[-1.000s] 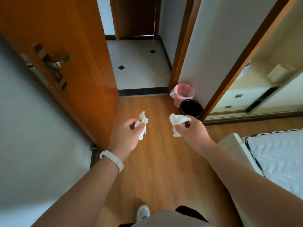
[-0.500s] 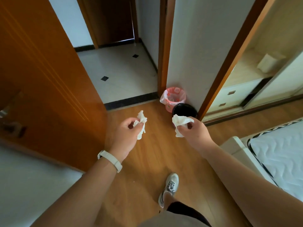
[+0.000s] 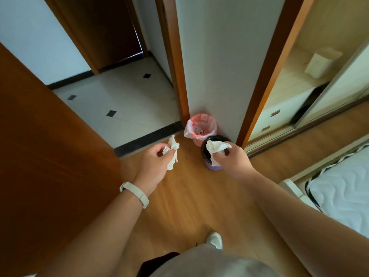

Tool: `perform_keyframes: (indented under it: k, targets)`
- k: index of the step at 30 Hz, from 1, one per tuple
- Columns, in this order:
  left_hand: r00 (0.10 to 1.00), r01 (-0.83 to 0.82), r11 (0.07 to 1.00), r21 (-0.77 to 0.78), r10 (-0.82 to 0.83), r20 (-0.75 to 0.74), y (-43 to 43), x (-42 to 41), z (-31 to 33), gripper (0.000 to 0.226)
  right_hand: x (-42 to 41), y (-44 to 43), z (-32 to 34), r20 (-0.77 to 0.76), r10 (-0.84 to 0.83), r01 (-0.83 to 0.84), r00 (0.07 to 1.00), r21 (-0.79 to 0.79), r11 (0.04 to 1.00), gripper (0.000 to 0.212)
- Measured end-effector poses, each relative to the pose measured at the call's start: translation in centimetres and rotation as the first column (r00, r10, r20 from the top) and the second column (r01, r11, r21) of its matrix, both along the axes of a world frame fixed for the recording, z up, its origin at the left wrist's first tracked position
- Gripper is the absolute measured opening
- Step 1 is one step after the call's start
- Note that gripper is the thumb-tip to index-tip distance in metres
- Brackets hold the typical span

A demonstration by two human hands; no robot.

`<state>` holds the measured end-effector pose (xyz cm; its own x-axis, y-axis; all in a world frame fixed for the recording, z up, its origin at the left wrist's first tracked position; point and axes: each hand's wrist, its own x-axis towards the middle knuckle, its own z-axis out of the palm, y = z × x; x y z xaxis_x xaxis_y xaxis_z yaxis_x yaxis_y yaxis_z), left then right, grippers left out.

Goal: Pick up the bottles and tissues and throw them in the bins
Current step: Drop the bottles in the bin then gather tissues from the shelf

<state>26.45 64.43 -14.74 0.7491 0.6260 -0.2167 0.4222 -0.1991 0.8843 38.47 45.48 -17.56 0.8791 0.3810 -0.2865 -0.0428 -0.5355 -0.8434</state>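
My left hand (image 3: 153, 164) pinches a crumpled white tissue (image 3: 172, 150) above the wooden floor, left of the bins. My right hand (image 3: 233, 160) holds a second white tissue (image 3: 216, 149) right over the mouth of the purple bin with a black liner (image 3: 205, 151). Behind it stands a bin lined with a pink bag (image 3: 201, 127), with some rubbish inside, against the white wall end. No bottle shows outside the bins.
An open wooden door (image 3: 50, 156) fills the left side. A tiled hallway (image 3: 123, 100) lies beyond the black threshold. A mattress (image 3: 343, 186) and bed corner sit at right, a wardrobe with drawers (image 3: 279, 116) behind. My white shoe (image 3: 214, 239) is on the floor below.
I have stepped closer to the bins, which now look larger. My right hand with its tissue has come over the black-lined bin. My left hand still holds its tissue.
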Motion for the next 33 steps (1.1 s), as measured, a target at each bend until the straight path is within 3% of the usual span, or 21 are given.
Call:
perform_keyframes:
  k: [12,20,28,33]
  targets:
    - [0.954,0.291,0.957,-0.005,-0.29,-0.08,1.9,13.4,-2.7,0.005,8.3,-1.2,-2.8,-0.09,-0.211,0.209,0.973,-0.033,0.977,0.04]
    - [0.885,0.427,0.899,-0.099,-0.438,-0.159,6.2,24.7,-7.5,0.02,14.9,2.0,-4.1,-0.088,-0.411,0.401,0.907,-0.113,0.909,0.004]
    - [0.793,0.538,0.809,-0.236,-0.581,-0.185,11.8,34.1,-11.9,0.006,21.4,7.9,-6.0,-0.132,-0.546,0.51,0.828,-0.228,0.829,0.012]
    - [0.763,0.551,0.79,-0.27,-0.608,-0.221,13.6,38.8,-15.1,0.01,24.6,10.5,-9.1,-0.156,-0.58,0.531,0.8,-0.265,0.805,0.013]
